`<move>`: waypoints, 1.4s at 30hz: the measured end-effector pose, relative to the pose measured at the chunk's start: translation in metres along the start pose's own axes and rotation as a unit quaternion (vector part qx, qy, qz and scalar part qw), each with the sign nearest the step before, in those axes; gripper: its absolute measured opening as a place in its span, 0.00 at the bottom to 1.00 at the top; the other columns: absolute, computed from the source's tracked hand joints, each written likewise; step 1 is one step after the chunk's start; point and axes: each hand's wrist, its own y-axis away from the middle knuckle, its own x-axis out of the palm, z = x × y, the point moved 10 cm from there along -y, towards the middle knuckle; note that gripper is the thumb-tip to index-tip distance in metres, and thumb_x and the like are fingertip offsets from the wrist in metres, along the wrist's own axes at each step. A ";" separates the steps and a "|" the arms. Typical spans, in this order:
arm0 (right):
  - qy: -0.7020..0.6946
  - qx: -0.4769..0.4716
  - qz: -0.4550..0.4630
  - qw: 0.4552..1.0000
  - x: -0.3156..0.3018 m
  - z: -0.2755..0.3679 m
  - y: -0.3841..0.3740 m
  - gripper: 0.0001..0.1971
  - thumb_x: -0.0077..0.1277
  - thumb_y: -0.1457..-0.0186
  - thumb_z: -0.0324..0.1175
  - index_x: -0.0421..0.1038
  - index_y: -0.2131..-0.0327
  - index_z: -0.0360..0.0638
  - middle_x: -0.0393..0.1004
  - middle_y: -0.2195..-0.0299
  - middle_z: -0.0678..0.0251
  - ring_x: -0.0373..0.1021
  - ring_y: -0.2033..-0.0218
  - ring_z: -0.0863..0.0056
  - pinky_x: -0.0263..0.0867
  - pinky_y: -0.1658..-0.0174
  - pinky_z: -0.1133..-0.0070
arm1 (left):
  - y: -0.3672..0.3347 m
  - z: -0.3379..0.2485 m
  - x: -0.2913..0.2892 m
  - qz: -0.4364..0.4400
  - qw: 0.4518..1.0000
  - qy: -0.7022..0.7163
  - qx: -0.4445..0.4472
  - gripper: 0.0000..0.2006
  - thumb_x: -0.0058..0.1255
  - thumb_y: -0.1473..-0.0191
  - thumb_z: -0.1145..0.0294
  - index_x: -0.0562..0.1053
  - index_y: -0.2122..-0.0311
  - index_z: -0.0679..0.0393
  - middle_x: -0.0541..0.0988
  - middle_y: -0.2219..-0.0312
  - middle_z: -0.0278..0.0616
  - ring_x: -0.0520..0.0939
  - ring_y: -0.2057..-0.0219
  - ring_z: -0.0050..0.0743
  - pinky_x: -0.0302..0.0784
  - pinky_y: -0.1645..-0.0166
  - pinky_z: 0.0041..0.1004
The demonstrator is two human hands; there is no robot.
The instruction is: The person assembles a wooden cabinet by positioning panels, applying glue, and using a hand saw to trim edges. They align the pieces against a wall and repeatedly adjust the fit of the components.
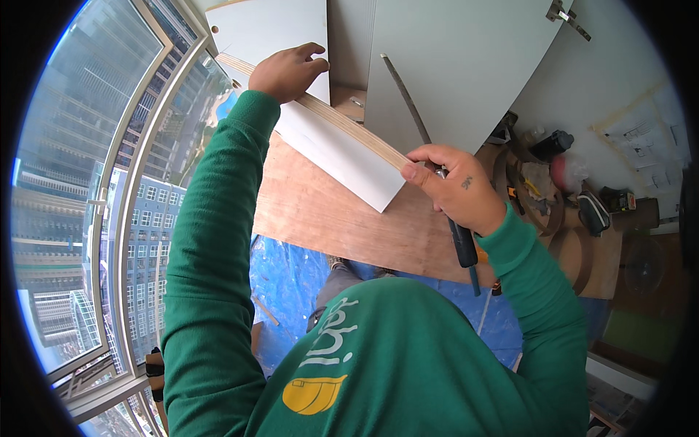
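Note:
A white-faced board (342, 156) with bare layered plywood edges is tilted above a brown wooden sheet. My left hand (290, 73) rests over its upper edge toward the far end, thumb and forefinger apart; the underside of that hand is hidden. At the board's near right corner, my right hand (460, 186) touches the edge with its thumb and forefinger. Closed in the same hand is a long, slim file (408, 98), its dark blade pointing up and away and its black handle emerging below the palm.
The brown sheet (328, 211) lies over blue plastic sheeting (284, 291). Large pale panels (444, 65) stand ahead, one with a metal hinge (568, 18). Windows (95, 182) line the left. A cluttered worktop at right holds a black bottle (552, 146) and curved wooden pieces (571, 255).

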 end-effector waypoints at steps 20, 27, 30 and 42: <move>0.156 -0.171 -0.158 0.960 -0.033 -0.052 0.087 0.19 0.53 0.26 0.36 0.72 0.40 0.33 0.75 0.66 0.67 0.69 0.68 0.80 0.68 0.63 0.80 | -0.022 -0.012 -0.002 -0.069 0.996 -0.059 0.022 0.20 0.39 0.29 0.69 0.78 0.39 0.47 0.81 0.41 0.32 0.84 0.44 0.41 0.81 0.37 0.40; 0.207 -0.154 -0.220 0.941 -0.051 -0.060 0.090 0.14 0.59 0.30 0.36 0.77 0.51 0.33 0.81 0.67 0.59 0.77 0.69 0.68 0.72 0.63 0.74 | -0.016 -0.024 -0.009 -0.034 0.998 -0.054 -0.013 0.19 0.46 0.30 0.72 0.77 0.38 0.48 0.76 0.35 0.28 0.80 0.38 0.38 0.81 0.34 0.35; 0.244 -0.184 -0.223 0.926 -0.046 -0.045 0.081 0.14 0.60 0.31 0.36 0.77 0.51 0.34 0.81 0.67 0.58 0.77 0.70 0.65 0.72 0.64 0.73 | -0.016 -0.027 -0.010 -0.040 0.997 -0.070 -0.007 0.19 0.46 0.30 0.72 0.77 0.38 0.48 0.76 0.35 0.27 0.80 0.38 0.37 0.81 0.34 0.35; 0.254 -0.202 -0.263 0.909 -0.056 0.008 0.070 0.13 0.60 0.31 0.35 0.77 0.52 0.34 0.79 0.69 0.58 0.73 0.72 0.67 0.71 0.66 0.72 | -0.021 -0.021 -0.009 -0.071 0.996 -0.045 0.009 0.20 0.43 0.31 0.67 0.78 0.38 0.46 0.79 0.39 0.29 0.82 0.42 0.39 0.81 0.36 0.37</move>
